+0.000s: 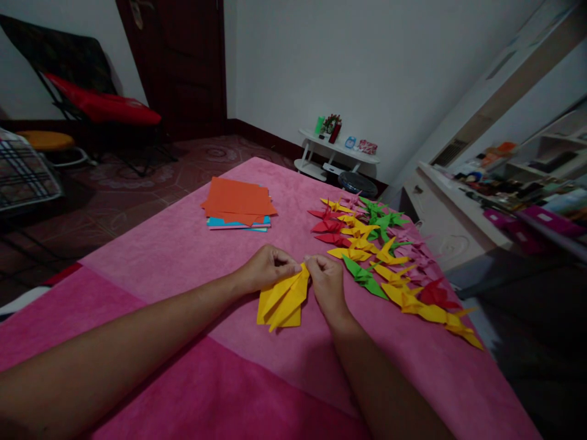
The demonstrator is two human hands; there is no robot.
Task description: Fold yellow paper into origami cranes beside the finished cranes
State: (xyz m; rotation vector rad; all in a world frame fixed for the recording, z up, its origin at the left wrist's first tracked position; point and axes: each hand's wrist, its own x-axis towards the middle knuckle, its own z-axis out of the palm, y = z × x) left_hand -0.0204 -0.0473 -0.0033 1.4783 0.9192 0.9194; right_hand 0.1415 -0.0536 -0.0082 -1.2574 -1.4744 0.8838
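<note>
A partly folded yellow origami paper (283,300) lies over the pink cloth, its pleated, spread end toward me. My left hand (267,269) is closed on its upper left edge, thumb laid along the paper. At the narrow far tip, my right hand (326,278) pinches the same sheet with thumb and bent fingers. Both sets of fingertips nearly meet at that tip and hide part of it. Just right of my right hand rests a green paper crane (364,278), apart from the hand.
Rows of folded cranes in yellow (397,275), red (328,226), green and pink cover the table's right side. A stack of orange paper (239,198) over blue sheets sits at the far left. Beyond the pink tablecloth (174,269) are a white shelf (339,145) and a folding chair (101,107).
</note>
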